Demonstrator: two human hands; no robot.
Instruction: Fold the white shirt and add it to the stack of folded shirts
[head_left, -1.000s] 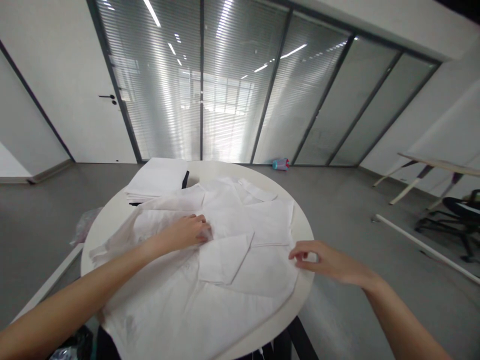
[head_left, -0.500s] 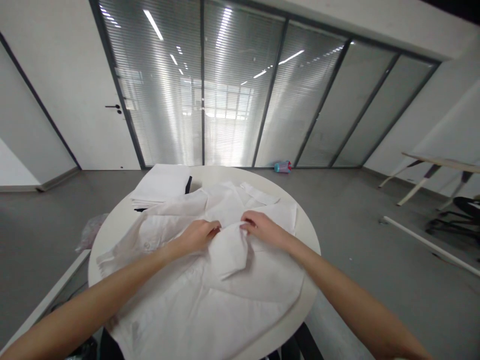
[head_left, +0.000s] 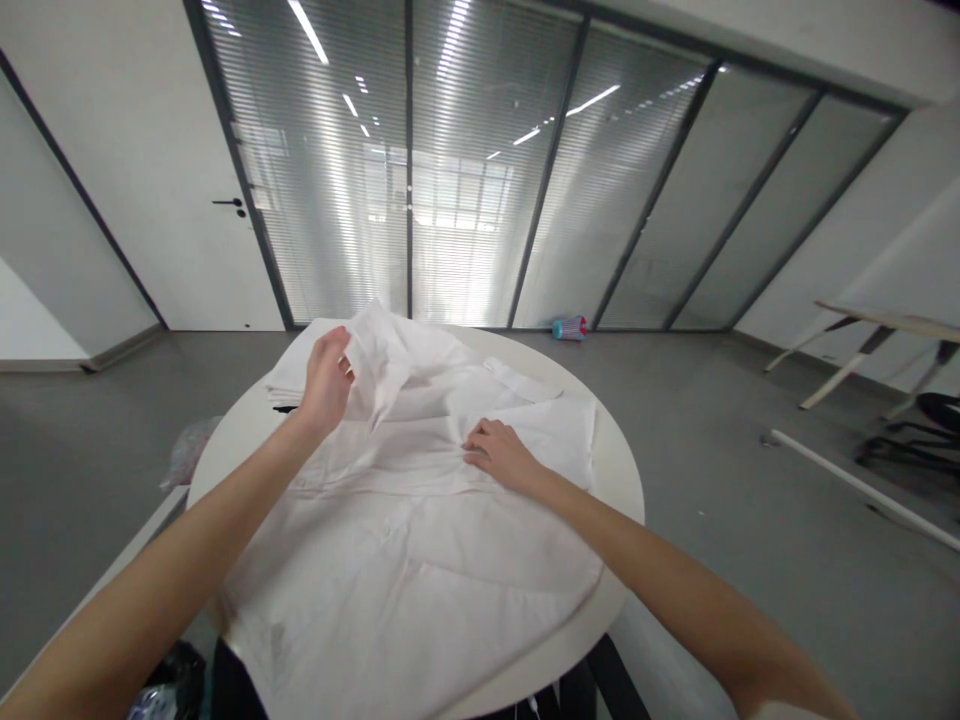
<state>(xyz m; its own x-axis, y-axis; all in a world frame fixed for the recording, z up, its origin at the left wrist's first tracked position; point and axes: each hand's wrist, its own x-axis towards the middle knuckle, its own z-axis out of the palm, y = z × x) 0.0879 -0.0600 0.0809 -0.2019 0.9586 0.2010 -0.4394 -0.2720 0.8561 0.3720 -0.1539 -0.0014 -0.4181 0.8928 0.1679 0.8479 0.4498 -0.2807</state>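
A white shirt (head_left: 420, 590) is spread over the round white table (head_left: 621, 470), its lower part hanging over the near edge. My left hand (head_left: 328, 378) is raised at the far left, closed on a part of the shirt and lifting it in a loose peak. On the middle of the shirt lies my right hand (head_left: 501, 455), its bent fingers gripping the cloth, with creases running left from the fingertips. Beyond the right hand a stitched, band-like strip of the shirt shows. A white folded stack (head_left: 283, 385) at the table's far left is partly hidden behind the lifted cloth.
A clear plastic bag (head_left: 189, 452) is on the floor left of the table. By the glass partition stands a small blue and pink object (head_left: 569, 328). Farther right are a wooden-topped table (head_left: 889, 318), a black chair base (head_left: 911, 445) and a white bar (head_left: 862, 485) low over the floor.
My left hand has moved from the middle to the far left, raising shirt cloth in front of the stack. The folded flap between the hands has opened out; my right hand has shifted slightly.
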